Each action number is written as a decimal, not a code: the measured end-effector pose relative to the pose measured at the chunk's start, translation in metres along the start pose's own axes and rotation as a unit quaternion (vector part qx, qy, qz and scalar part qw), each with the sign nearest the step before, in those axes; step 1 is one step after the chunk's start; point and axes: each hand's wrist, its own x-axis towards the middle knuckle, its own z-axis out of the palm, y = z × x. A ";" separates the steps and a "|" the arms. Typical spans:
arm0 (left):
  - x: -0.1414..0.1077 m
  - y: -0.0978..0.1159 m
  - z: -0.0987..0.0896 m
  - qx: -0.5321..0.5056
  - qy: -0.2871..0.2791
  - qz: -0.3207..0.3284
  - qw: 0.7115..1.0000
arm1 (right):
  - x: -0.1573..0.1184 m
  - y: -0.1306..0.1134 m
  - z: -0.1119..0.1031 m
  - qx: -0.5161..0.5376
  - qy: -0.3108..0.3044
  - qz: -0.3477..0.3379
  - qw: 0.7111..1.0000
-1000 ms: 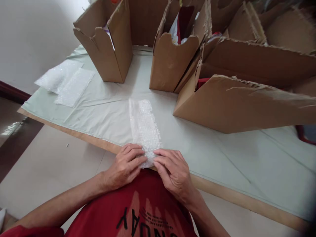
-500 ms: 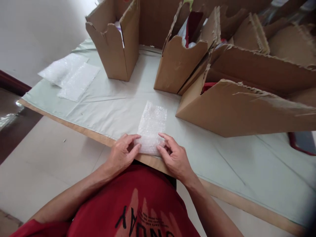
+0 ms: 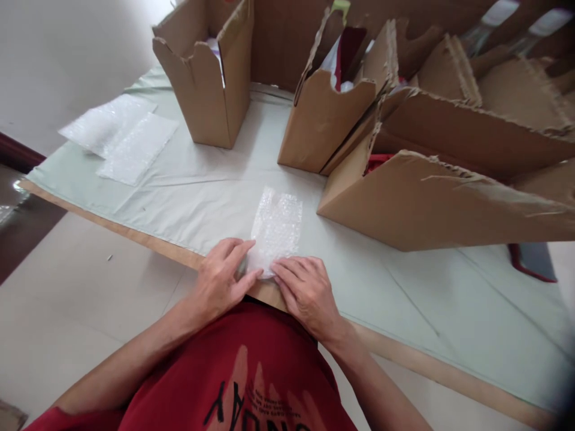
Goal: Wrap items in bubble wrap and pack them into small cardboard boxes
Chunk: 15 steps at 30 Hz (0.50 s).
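Observation:
A piece of clear bubble wrap (image 3: 276, 224) lies at the table's front edge, its far end flat on the cloth and its near end between my hands. My left hand (image 3: 224, 272) grips the near left corner, index finger on the side and thumb at the bottom edge. The fingers of my right hand (image 3: 305, 290) are close together and press over the near right part, with the thumb tucked below. My right fingers cover part of the near edge, so whether anything is inside cannot be made out.
Two more bubble wrap pieces (image 3: 137, 146) lie at the left. A tall cardboard box (image 3: 209, 111) stands behind, with another cardboard box (image 3: 326, 123) and a long cardboard box (image 3: 449, 203) to the right. A dark, red-edged object (image 3: 534, 260) lies at far right.
My right hand has shifted left and flattened over the near edge of the bubble wrap. My left thumb has moved slightly right along the bottom. The view has shifted a little.

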 end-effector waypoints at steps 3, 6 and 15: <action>-0.004 0.005 -0.007 -0.033 0.006 0.064 0.997 | 0.004 0.003 -0.004 0.077 -0.016 0.043 0.996; 0.000 0.003 -0.001 -0.054 0.008 0.046 0.997 | 0.006 0.007 -0.009 0.100 -0.035 0.087 0.991; 0.025 -0.009 0.019 -0.014 -0.003 -0.015 1.000 | -0.003 0.012 -0.010 -0.032 -0.010 0.006 0.999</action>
